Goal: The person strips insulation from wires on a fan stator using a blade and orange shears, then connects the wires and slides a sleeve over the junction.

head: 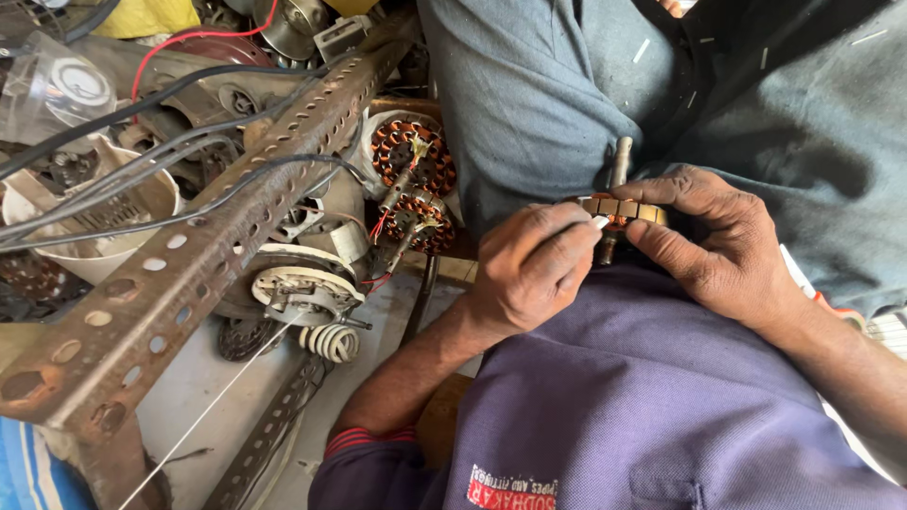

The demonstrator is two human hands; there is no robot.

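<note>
Both my hands hold a small motor stator (624, 208) with copper windings and a metal shaft, over my lap. My left hand (529, 269) pinches its left edge, thumb and fingers closed, with a small white strip at the fingertips. My right hand (723, 241) grips the stator's right side, thumb below and fingers over the top. The shaft pokes out above and below the stator. Most of the stator is hidden by my fingers.
A rusty perforated angle-iron bar (189, 264) runs diagonally at left, with black cables (142, 179) across it. Two wound stators (413, 179) lie beyond it, plus a white coil former (307, 288), a white bucket (104, 227) and assorted motor parts. Grey trousers (567, 85) fill the top.
</note>
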